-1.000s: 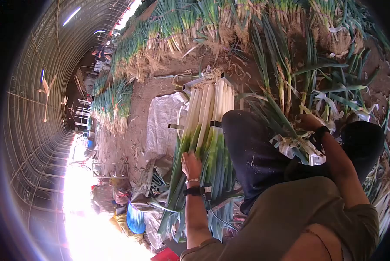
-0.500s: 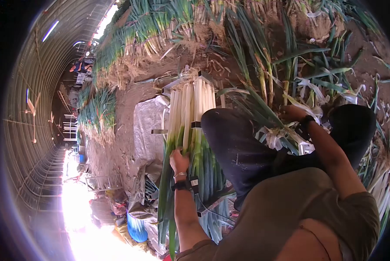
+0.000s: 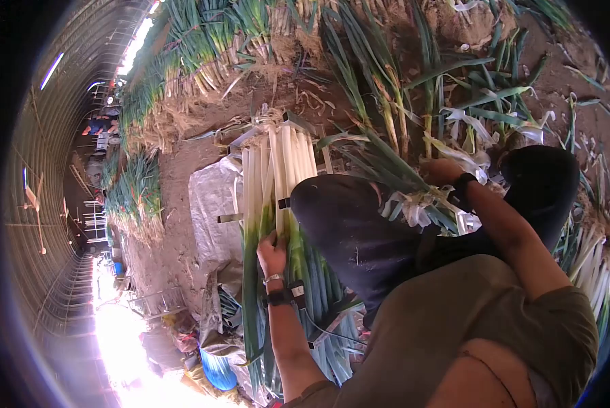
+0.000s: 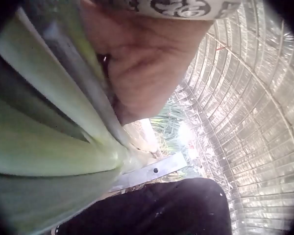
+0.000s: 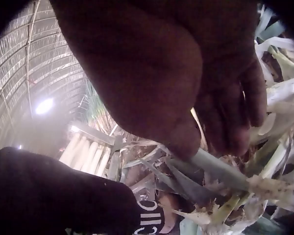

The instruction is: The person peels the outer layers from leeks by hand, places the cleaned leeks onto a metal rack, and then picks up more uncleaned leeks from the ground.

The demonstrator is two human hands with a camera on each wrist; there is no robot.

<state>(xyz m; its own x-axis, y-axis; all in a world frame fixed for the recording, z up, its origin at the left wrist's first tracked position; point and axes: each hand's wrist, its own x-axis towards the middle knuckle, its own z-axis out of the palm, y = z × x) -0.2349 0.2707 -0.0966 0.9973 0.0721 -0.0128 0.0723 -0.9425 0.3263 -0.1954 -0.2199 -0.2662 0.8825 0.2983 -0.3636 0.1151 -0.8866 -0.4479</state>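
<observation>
Peeled green onions [image 3: 284, 160] with white stalks and green tops lie side by side in a metal frame [image 3: 298, 124] left of the knee. My left hand [image 3: 272, 257] grips a green onion where its stalk turns green; in the left wrist view, the hand [image 4: 142, 63] lies against the stalks, its fingertips hidden. Over on the right, my right hand [image 3: 442, 173] hangs low among loose leaves and peelings [image 3: 420, 207]. In the right wrist view its fingers [image 5: 232, 122] point down loosely, a gap showing between them and the thumb, with a green leaf [image 5: 218, 169] at the thumb tip.
Bundles of unpeeled green onions [image 3: 203, 61] with roots line the back. Several loose ones [image 3: 380, 88] lie beyond my right hand. A silvery sheet [image 3: 213, 207] covers soil left of the frame. My bent knee [image 3: 318, 204] stands between frame and peelings.
My left hand has moved up along the green onions, closer to the white stalks. The right hand stays among the peelings. The whole head view has shifted, the scene sliding left.
</observation>
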